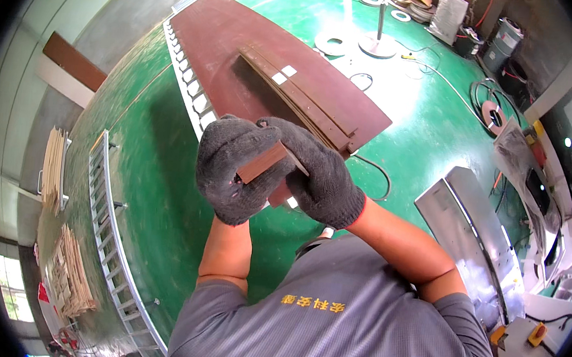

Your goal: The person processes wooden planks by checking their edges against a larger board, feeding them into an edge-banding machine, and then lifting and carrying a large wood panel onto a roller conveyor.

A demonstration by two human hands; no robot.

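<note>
The left grip (232, 167) and right grip (320, 171), in fuzzy dark knit gloves (345, 207), clasp a flat, straight-edged reddish-brown piece (262, 163) before the grey shirt (353, 341). Beyond, a smooth brown worktop (207, 29) carries long narrow strips (297, 101).

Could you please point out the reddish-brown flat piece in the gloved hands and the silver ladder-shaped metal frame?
Reddish-brown flat piece (262, 163): head view, middle of its visible face.
Silver ladder-shaped metal frame (118, 249): head view, its right-hand long rail.
</note>
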